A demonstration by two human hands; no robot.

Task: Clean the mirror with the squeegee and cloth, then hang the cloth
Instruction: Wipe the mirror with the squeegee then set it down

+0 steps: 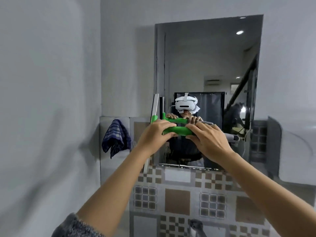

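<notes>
we are gripping the squeegee (176, 130) handle, lying crosswise, in left hand (152, 135) and right hand (207, 141); its upright blade is sitting just left of them, against the mirror (205, 65).

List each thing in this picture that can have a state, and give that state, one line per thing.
squeegee: held by its green handle in both hands, blade upright at the mirror's left edge
left hand: closed on the handle
right hand: closed on the handle
cloth: hanging on the wall left of the mirror, not in use
mirror: on the wall, reflecting the person
</notes>
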